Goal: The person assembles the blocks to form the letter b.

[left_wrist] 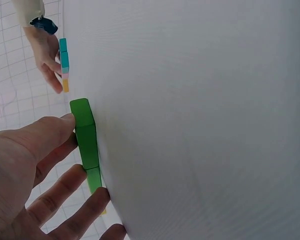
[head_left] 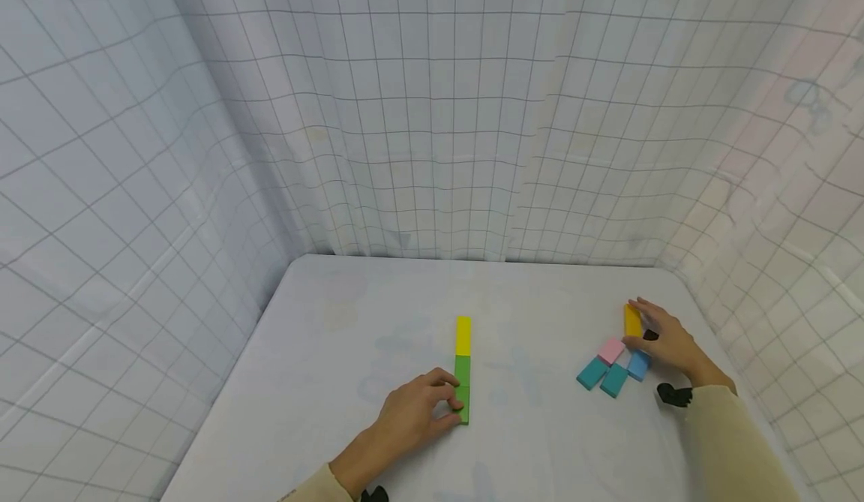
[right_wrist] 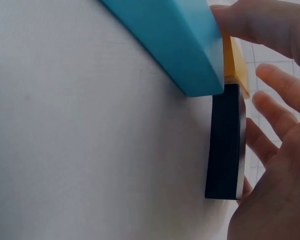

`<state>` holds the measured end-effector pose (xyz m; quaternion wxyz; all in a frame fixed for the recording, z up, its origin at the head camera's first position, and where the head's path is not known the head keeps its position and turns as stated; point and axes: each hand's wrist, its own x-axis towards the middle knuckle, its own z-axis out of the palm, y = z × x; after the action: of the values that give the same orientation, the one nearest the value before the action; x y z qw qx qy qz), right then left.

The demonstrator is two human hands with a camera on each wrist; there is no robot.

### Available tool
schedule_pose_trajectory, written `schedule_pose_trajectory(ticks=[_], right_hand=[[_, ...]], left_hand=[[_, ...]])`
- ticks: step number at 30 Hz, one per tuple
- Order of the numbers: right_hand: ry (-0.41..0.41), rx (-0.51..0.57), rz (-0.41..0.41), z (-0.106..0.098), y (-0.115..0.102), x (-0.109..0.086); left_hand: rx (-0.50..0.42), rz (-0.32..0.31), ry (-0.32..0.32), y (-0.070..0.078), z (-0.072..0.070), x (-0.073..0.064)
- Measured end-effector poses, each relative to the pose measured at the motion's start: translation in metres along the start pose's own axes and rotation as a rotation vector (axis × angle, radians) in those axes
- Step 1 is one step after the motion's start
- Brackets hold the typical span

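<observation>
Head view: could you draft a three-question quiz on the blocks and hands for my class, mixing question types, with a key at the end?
1. True or false: the pink block lies closer to the right hand than to the left hand.

2. Fill in the number: ____ teal blocks lie near the right hand.

3. Which block forms the far end of the row that holds the green blocks?
A. the pink block
B. the yellow block
C. one of the teal blocks

Key: 1. True; 2. two; 3. B.
</observation>
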<state>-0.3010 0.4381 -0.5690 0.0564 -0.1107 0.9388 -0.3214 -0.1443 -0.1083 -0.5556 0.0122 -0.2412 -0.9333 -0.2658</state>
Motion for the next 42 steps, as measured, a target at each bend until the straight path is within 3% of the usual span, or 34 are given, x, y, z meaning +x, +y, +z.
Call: schedule_pose_trajectory(ticks=[15,42], right_hand=[[0.026,-0.028,-0.016,0.003,0.001,-0.001],[0.07,-0.026,0.046,0.005,-0.011,-0.006]], left_hand=[[0.004,-0.002,-0.001,0.0,0.0,0.0],[-0.01,-0.003,0.014,0.001,0.0,-0.002]])
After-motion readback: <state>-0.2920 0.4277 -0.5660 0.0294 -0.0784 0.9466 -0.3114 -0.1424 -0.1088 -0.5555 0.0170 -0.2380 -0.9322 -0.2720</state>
